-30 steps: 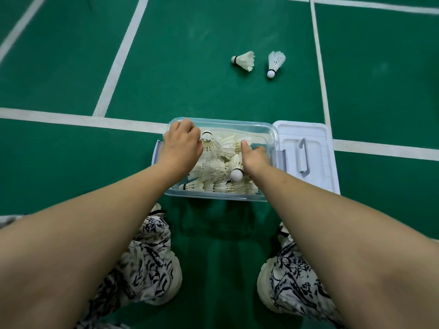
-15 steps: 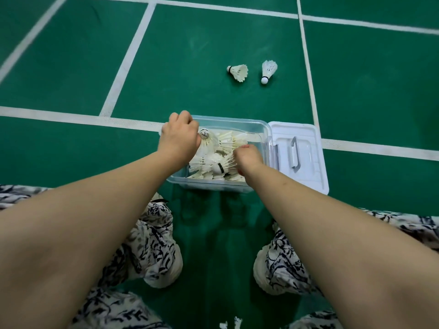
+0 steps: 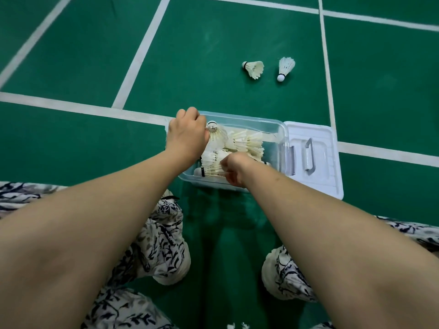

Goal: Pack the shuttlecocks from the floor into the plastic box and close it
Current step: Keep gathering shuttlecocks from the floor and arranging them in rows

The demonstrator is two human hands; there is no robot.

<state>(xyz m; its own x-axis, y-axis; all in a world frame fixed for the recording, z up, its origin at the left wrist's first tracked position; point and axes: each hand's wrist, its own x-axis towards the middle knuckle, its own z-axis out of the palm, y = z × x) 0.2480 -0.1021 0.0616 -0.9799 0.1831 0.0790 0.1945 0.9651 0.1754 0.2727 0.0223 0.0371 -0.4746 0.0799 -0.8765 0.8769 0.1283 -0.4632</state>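
Mostly packed: our left hand (image 3: pixel 187 136) is fisted at the box (image 3: pixel 273 124), right hand (image 3: pixel 234 169) pinching feathers inside; two shuttlecocks (image 3: pixel 254 68) lie far, lid (image 3: pixel 313 160) off, right.

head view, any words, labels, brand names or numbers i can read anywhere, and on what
None can be read.
Round sticker on the cork of the white feather shuttlecock at the clear plastic box's far left corner: print too small and blurred.
White plastic lid with handle: no visible text.
Two loose white shuttlecocks on the green court floor: plain black bands only.
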